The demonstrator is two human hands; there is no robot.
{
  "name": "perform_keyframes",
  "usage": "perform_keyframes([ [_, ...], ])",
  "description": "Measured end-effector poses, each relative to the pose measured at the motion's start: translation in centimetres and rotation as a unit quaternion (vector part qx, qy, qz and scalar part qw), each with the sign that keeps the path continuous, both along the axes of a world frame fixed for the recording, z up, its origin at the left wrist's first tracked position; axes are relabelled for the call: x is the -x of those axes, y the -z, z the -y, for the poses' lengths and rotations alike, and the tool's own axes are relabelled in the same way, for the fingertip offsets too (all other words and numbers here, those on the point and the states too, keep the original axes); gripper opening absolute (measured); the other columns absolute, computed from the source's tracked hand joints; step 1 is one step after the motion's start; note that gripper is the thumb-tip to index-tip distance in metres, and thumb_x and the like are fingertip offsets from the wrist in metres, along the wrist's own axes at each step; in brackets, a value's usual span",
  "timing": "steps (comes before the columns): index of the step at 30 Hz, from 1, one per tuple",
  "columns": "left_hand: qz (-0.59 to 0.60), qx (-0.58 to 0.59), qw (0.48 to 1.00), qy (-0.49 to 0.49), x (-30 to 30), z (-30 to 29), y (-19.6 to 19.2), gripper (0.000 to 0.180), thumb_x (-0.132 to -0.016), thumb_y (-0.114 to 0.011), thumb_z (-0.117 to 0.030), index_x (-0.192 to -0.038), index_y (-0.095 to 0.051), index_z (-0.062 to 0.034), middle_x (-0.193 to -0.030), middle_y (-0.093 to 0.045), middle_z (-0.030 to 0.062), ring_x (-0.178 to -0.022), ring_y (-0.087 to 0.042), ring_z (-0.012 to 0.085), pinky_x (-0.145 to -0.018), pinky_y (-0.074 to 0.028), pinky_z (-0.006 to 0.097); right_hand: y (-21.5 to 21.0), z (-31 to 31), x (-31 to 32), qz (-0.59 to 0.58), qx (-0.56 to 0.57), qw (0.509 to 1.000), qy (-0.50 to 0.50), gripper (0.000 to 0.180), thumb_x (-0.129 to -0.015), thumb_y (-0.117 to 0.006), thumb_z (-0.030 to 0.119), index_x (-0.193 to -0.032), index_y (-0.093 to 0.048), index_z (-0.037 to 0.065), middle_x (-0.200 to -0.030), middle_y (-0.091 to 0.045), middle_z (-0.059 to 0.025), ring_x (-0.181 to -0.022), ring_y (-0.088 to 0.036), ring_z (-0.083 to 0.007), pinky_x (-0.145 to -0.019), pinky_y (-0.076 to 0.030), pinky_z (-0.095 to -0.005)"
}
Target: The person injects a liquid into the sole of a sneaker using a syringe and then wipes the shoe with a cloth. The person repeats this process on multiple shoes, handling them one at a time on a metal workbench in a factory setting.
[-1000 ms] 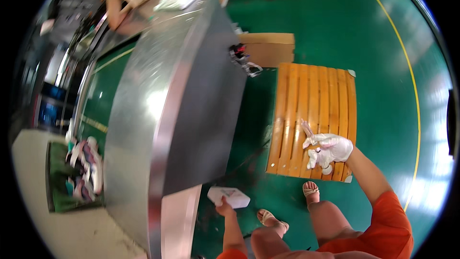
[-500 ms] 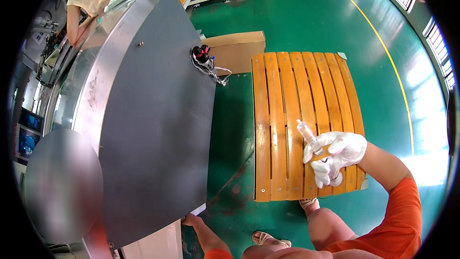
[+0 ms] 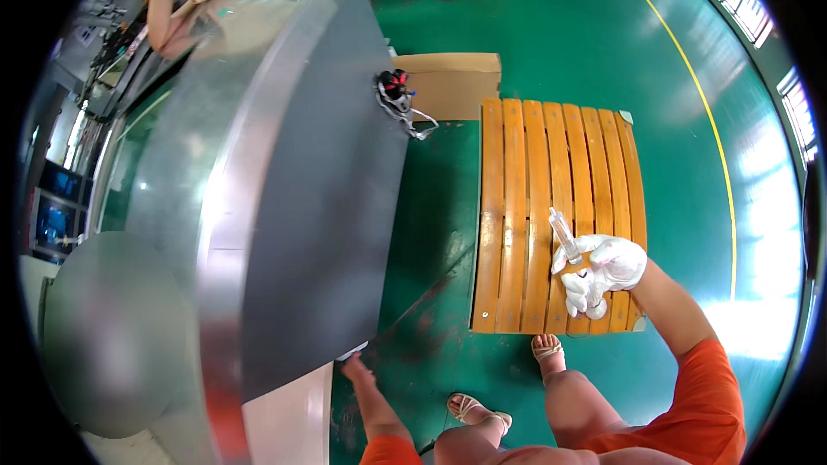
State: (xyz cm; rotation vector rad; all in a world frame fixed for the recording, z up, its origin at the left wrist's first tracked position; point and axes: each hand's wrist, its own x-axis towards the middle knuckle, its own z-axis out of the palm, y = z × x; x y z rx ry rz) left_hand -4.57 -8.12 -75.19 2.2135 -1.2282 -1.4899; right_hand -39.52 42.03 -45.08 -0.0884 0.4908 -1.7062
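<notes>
A white glove covers my right hand (image 3: 603, 271), raised over the slatted wooden bench (image 3: 508, 207). Its fingers are closed on a clear plastic syringe (image 3: 565, 237), which points up and away from me. A small pale round piece (image 3: 596, 310) shows under the gloved fingers; I cannot make out what it is. My bare left hand (image 3: 355, 368) is low down at the near corner of the grey machine cabinet (image 3: 319, 189), beside a cream panel (image 3: 289, 422). The cabinet edge and blur hide its fingers.
A metal-edged worktop (image 3: 233, 164) runs along the left, with a person's arm (image 3: 164, 21) at its far end. Black-and-red fittings with loose cables (image 3: 398, 95) stick out from the cabinet side. Behind them a cardboard box (image 3: 448, 86) stands on the green floor (image 3: 551, 26).
The view has shifted, so the bench and cabinet sit further right. My right hand still has the syringe, at much the same spot over the bench. My left hand stays at the cabinet corner.
</notes>
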Motion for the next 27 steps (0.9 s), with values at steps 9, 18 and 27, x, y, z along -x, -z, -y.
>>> perform_keyframes([
  [9, -0.064, -0.135, 0.843, 0.517, 0.6, -23.7, -27.1, 0.052, -0.087, -0.067, -0.017, -0.133, -0.049, 0.0002, -0.130, -0.056, 0.0164, -0.118, -0.055, 0.0206, -0.098, -0.045, 0.032, -9.2, 5.2, -2.5, -0.042, -0.104, 0.987, 0.118, 0.039, -0.092, -0.057, 0.023, -0.125, -0.051, 0.004, -0.087, -0.064, -0.0121, -0.073, -0.065, -0.0247, -0.069, -0.052, -0.0340],
  [18, -0.356, 0.077, 0.829, 0.425, 13.4, -23.9, -62.6, 0.039, -0.100, -0.048, -0.017, -0.134, -0.048, 0.0011, -0.132, -0.052, 0.0133, -0.123, -0.050, 0.0213, -0.099, -0.045, 0.034, -32.4, 14.5, -5.2, -0.219, -0.105, 0.970, 0.020, 0.030, -0.095, -0.055, 0.022, -0.119, -0.051, 0.004, -0.090, -0.061, -0.0054, -0.074, -0.063, -0.0127, -0.062, -0.051, -0.0247],
  [27, -0.448, 0.051, 0.834, 0.317, 16.0, -16.5, -73.1, 0.040, -0.100, -0.048, -0.032, -0.121, -0.053, 0.0013, -0.103, -0.066, 0.0100, -0.100, -0.062, 0.0175, -0.086, -0.049, 0.031, -43.9, 21.2, -9.1, -0.258, -0.118, 0.953, -0.104, 0.028, -0.092, -0.062, 0.020, -0.115, -0.051, 0.006, -0.083, -0.056, -0.0026, -0.063, -0.053, -0.0071, -0.047, -0.039, -0.0198],
])
